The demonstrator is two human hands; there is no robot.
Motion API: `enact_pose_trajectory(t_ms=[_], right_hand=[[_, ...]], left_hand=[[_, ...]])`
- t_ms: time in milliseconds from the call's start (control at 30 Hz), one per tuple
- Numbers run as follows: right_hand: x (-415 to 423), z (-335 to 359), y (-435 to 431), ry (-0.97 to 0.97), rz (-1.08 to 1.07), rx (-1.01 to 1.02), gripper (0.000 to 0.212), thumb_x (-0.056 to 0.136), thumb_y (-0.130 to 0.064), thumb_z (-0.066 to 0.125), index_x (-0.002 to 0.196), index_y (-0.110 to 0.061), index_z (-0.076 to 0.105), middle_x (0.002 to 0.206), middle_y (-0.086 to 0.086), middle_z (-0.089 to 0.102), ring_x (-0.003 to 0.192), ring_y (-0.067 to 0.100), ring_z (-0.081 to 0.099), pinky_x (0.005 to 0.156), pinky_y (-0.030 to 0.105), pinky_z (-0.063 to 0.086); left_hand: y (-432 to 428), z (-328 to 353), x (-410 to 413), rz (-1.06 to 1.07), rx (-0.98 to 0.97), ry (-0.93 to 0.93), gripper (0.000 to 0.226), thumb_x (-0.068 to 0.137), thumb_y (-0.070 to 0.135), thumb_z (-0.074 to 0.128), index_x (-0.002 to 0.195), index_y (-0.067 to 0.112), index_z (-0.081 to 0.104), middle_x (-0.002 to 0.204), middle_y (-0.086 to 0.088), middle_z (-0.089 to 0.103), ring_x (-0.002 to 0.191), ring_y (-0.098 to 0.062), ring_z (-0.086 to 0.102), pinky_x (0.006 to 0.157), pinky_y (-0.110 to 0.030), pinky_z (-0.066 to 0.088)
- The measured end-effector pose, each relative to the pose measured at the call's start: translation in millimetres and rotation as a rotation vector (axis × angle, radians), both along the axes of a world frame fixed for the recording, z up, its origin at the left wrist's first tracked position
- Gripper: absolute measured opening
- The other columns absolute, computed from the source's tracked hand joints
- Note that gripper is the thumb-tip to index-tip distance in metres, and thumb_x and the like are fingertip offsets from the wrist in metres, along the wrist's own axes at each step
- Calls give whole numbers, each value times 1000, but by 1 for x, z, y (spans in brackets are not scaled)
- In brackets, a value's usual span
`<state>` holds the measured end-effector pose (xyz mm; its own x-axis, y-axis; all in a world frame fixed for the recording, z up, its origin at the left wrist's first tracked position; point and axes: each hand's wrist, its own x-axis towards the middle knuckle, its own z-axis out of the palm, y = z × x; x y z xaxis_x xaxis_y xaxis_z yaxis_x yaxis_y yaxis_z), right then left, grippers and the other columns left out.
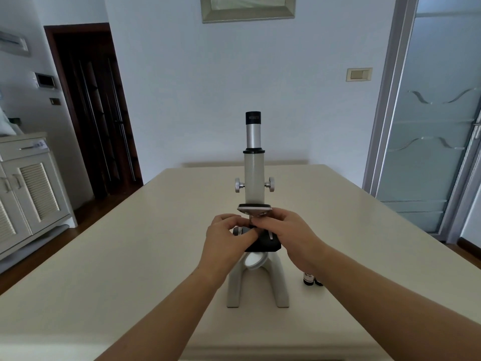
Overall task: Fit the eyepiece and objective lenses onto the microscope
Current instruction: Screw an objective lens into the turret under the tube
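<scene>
microscope (254,175) is standing mid-table (130,256), eyepiece (253,118) sitting on top of its tube | left hand (227,239) and right hand (289,230) are meeting under the nosepiece (255,208), above the stage (265,243), fingers (263,221) curling and pinching a small dark part (252,225), mostly hidden | two objective lenses (309,278) are standing on the table just right of the base

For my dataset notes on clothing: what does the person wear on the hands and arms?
The left hand and right hand wear no gloves, and no ring shows. The left arm and right arm are uncovered to the picture's edge: no sleeve, watch or bracelet.
</scene>
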<state>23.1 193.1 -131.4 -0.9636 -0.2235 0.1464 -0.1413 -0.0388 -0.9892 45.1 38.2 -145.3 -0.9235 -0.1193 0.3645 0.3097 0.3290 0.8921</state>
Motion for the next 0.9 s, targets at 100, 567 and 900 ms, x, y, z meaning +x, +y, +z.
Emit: enact_pose_trajectory(t_ms=[100, 567, 900], right_hand=[[0, -1, 0, 4, -7, 4, 27, 90, -18, 77, 116, -15, 76, 110, 8, 81, 109, 27, 75, 106, 49, 54], [4, 0, -1, 48, -45, 34, 18, 91, -16, 75, 107, -9, 79, 104, 14, 81, 102, 30, 77, 100, 48, 58], [4, 5, -3, 66, -57, 48, 15, 90, -15, 76, 104, -14, 81, 95, 8, 83, 93, 24, 79, 94, 41, 62]], left_hand=[[1, 0, 0, 16, -7, 4, 15, 81, 25, 77, 81, 39, 71, 115, 11, 57, 98, 17, 55, 71, 6, 38], [-3, -2, 3, -4, 4, -10, 15, 81, 27, 77, 82, 40, 70, 115, 12, 58, 104, 8, 55, 71, -1, 42], [-3, -1, 2, -24, -53, -4, 15, 86, 24, 74, 92, 38, 72, 120, 7, 57, 105, 9, 53, 70, 7, 36]])
